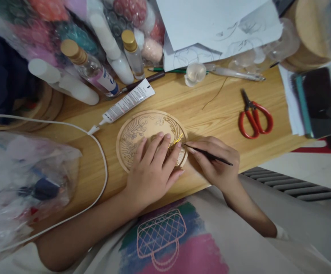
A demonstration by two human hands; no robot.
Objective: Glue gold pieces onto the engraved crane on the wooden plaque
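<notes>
You've got the round engraved disc (148,128), prob. wood, flat on the desk (216,118), w/ your L hand (152,165) laid over its near side, fingers a bit apart, seemingly steadying it, not gripping. Your R hand (220,161) has its fingers clamped on a slim dark tool (215,156), tip at the disc's R side nr a bright gold strand (176,140); tweezers or plain pick, can't tell. Looks like fine work on that strand along the engraved lines; next move prob. calls for small, light tip control, disc held steady & L index clear of the point. Room-wise: good bare desk btwn disc & red-handled cutters (255,117), so R has space to lift off. Far L is tight: white squeeze tube (129,101) lies just beside the rim, glass bottle (97,72) beyond, & the white cable (106,171) loops nr your L forearm. Desk's front edge is close under both wrists, so don't slide the disc that way.
</notes>
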